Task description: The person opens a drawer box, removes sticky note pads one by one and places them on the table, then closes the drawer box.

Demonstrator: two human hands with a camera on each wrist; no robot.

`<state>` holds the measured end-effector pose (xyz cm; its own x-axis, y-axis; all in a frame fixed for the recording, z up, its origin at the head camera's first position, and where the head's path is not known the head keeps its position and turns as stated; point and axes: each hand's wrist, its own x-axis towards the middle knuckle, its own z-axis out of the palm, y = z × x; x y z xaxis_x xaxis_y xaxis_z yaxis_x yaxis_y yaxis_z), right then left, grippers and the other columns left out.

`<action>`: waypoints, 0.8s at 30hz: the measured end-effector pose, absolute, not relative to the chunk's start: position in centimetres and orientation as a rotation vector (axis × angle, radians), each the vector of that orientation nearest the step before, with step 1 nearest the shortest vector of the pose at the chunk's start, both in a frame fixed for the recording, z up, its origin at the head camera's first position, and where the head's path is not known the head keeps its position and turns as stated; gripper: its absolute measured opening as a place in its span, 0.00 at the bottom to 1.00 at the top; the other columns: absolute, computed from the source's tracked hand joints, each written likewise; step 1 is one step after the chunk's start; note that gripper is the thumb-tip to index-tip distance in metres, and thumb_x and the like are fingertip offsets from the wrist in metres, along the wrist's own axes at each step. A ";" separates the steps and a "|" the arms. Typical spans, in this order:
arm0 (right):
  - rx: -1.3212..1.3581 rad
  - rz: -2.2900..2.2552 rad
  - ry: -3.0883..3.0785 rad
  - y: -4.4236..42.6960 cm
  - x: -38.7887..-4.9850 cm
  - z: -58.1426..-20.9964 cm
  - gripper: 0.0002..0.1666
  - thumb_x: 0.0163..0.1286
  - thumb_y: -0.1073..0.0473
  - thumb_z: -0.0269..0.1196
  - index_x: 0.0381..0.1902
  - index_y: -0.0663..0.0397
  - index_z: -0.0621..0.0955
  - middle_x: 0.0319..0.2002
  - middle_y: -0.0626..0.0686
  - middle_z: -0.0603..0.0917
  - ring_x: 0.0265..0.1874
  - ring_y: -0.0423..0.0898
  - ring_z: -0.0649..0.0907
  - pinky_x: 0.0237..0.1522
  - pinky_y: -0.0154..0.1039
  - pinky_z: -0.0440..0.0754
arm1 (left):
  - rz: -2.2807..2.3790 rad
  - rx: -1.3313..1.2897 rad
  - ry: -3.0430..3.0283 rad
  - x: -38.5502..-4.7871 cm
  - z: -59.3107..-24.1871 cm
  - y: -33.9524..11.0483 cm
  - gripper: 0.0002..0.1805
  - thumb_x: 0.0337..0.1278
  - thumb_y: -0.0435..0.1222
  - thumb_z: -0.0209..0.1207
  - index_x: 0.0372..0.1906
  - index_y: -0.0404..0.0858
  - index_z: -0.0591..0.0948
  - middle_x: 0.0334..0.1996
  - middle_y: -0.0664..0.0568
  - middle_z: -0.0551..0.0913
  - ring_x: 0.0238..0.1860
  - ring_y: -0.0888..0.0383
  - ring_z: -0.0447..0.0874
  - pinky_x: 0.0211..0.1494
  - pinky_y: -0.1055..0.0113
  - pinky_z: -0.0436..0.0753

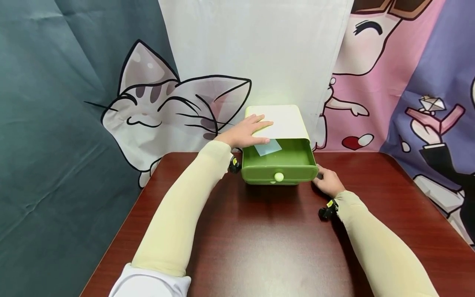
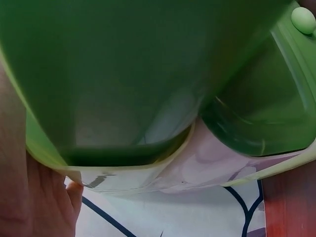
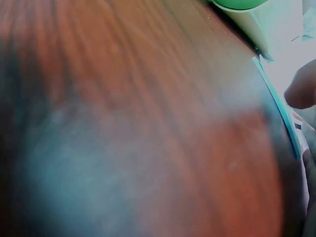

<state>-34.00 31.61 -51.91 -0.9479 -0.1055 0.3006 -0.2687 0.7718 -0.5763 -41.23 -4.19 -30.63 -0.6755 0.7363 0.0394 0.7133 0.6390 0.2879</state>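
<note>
A small green drawer box with a white top (image 1: 285, 119) stands at the back of the table. Its upper green drawer (image 1: 259, 173) is pulled out, a pale round knob (image 1: 278, 177) on its front. Inside lies a light blue sheet (image 1: 268, 147), partly hidden by my left hand (image 1: 243, 132), which rests on the box top with fingers spread. Low beside the drawer's right side, my right hand (image 1: 330, 182) holds a thin flat thing with a blue edge (image 3: 277, 106); its kind cannot be made out. In the left wrist view, a lower drawer knob (image 2: 303, 20) shows.
The box stands on a dark red wooden table (image 1: 267, 239). A cloth backdrop (image 1: 289, 53) with cartoon figures hangs right behind the table's far edge. Small black cameras (image 1: 234, 164) sit at both wrists. Blur covers much of the right wrist view.
</note>
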 end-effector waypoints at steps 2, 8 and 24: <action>0.287 0.962 -2.669 31.3 -34.1 -50.8 0.30 0.68 0.56 0.64 0.65 0.65 0.78 0.64 0.69 0.75 0.62 0.68 0.77 0.64 0.62 0.72 | 0.437 1.232 2.772 -41.2 -30.6 -4.2 0.39 0.68 0.64 0.52 0.80 0.61 0.58 0.82 0.53 0.44 0.82 0.48 0.33 0.80 0.48 0.43; 0.371 0.948 -2.487 29.7 -34.1 -43.6 0.24 0.70 0.64 0.61 0.64 0.57 0.81 0.57 0.65 0.83 0.44 0.61 0.85 0.49 0.56 0.81 | 0.452 1.236 2.765 -41.1 -30.5 -4.3 0.36 0.72 0.62 0.46 0.80 0.60 0.58 0.82 0.52 0.45 0.81 0.47 0.33 0.80 0.48 0.42; 1.195 0.574 -2.216 23.1 -31.6 -29.2 0.16 0.60 0.73 0.67 0.44 0.55 0.89 0.38 0.49 0.90 0.33 0.41 0.86 0.40 0.27 0.79 | 0.497 1.247 2.733 -41.0 -30.2 -4.5 0.28 0.82 0.50 0.33 0.79 0.57 0.61 0.82 0.51 0.46 0.81 0.46 0.34 0.81 0.51 0.39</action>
